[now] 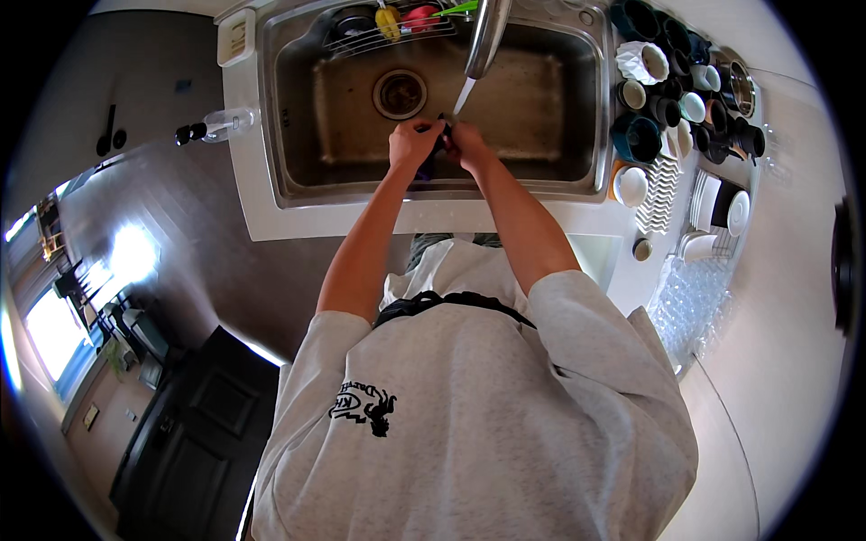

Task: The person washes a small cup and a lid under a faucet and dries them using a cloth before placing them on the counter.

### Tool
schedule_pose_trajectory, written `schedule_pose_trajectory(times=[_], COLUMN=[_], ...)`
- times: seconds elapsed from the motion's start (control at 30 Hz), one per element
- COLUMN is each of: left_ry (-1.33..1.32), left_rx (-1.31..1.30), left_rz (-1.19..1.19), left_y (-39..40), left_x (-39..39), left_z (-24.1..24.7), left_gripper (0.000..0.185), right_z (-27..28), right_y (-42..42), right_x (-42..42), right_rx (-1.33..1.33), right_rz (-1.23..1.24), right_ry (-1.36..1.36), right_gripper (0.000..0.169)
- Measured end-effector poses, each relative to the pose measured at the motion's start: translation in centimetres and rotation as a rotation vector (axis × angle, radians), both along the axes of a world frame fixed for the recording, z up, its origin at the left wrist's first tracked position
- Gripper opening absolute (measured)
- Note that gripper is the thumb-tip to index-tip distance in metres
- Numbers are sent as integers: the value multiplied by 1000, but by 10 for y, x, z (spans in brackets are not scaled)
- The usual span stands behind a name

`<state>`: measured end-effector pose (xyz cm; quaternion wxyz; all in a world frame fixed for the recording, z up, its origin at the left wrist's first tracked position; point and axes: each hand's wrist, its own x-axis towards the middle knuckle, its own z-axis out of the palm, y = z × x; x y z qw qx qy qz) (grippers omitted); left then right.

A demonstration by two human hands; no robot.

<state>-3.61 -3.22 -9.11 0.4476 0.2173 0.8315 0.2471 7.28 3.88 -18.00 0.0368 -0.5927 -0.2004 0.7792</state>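
Over the near part of a stainless steel sink (528, 128), my left hand (411, 143) and my right hand (468, 145) are close together. Both grip a small dark item (430, 162), black with a purplish tint, possibly cloth. Part of it hangs below my fingers, and much of it is covered by my hands. From the metal faucet (488, 40) a stream of water (464, 96) runs down beside my right hand's fingertips. The round drain (400, 95) lies beyond my left hand.
A wire rack (392, 42) at the sink's back holds a yellow item (388, 23) and a red one (421, 18). Several cups and pots, including a dark teal pot (636, 137), crowd the right counter. A clear bottle (229, 124) lies left, near a white soap dish (237, 38).
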Motion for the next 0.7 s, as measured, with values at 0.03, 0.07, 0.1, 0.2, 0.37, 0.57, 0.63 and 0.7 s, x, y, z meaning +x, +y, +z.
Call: schedule_pose_trajectory(times=[0.03,0.07,0.1,0.2,0.37,0.57,0.63,0.7], left_ry=[11,23,8,-99,-203,-207,-234,-262], left_rx=[-57,-114,-158,-197,-118,-359,-295,-273], left_rz=[-3,-7,-7,43,184,267,221,299], left_y=[2,3,5,2,-8,10,10,0], left_x=[1,2,3,5,10,13,13,14], left_z=[-4,-9,-14,-39,-87,-77,-86,-95], left_gripper=[43,45,47,52,52,57,54,54], right_z=[9,19,24,30,3,-20,-51,17], right_y=[0,-1,-2,-7,-4,35,61,91], right_x=[2,3,3,2,10,13,14,-13], right_rx=[74,147,162,200,212,586,911,1129], right_rz=[22,44,66,107,159,432,13,136], right_ry=[4,8,-20,-86,-81,-500,-199,-218], right_gripper=[18,19,19,22,25,34,42,56])
